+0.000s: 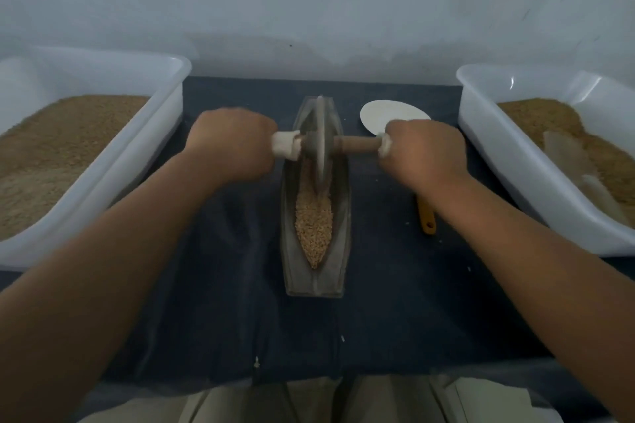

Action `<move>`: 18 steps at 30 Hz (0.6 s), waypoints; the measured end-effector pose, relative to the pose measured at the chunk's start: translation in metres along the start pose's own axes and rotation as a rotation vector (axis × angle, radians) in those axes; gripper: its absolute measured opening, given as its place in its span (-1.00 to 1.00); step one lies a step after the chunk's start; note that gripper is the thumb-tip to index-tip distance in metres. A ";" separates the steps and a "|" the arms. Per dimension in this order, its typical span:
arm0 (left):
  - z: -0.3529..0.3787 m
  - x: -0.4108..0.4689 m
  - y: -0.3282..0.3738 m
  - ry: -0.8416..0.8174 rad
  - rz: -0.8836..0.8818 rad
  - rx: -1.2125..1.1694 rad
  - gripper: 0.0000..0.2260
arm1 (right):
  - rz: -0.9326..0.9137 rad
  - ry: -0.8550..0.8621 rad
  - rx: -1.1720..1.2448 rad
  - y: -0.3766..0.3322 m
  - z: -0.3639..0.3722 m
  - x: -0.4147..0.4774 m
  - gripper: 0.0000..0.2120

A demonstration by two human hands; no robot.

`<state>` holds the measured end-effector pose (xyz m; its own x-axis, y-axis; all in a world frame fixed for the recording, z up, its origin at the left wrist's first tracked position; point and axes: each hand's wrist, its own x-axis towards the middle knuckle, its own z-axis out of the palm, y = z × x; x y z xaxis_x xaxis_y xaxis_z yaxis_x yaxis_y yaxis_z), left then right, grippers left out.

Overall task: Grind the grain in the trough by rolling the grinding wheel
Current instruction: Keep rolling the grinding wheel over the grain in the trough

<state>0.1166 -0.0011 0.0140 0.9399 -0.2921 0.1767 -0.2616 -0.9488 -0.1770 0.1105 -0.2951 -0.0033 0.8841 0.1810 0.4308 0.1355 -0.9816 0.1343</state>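
left hand (230, 144) and right hand (426, 151) grip the axle ends of the grinding wheel (321, 148) in the far half of the trough (343, 216), grain (314, 227) nearer, left tub (144, 144) and right tub (498, 161) flanking, white plate (381, 113) partly hidden by the right hand.

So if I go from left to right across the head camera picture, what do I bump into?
White plastic tub of brown grain → left hand → grey stone grinding wheel → right hand → second white plastic tub of brown grain.
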 end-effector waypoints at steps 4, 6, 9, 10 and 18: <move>-0.013 0.028 0.007 0.009 -0.021 0.062 -0.88 | 0.071 -0.079 0.080 0.004 0.010 0.018 -0.70; -0.017 0.016 0.007 -0.028 0.017 0.052 -0.90 | 0.046 -0.094 0.062 0.003 0.005 0.003 -0.69; -0.012 -0.028 0.000 -0.102 0.079 -0.015 -0.93 | -0.042 0.021 0.000 0.003 -0.008 -0.038 -0.63; -0.009 -0.044 -0.001 -0.103 0.097 -0.029 -0.93 | -0.075 0.062 0.012 0.003 -0.014 -0.052 -0.63; 0.003 -0.003 -0.002 -0.080 0.018 -0.059 -0.92 | -0.019 0.034 -0.022 -0.002 -0.007 -0.009 -0.63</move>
<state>0.1146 0.0025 0.0109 0.9490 -0.3006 0.0956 -0.2886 -0.9497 -0.1212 0.0991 -0.2946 -0.0017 0.8657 0.2023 0.4578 0.1424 -0.9764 0.1621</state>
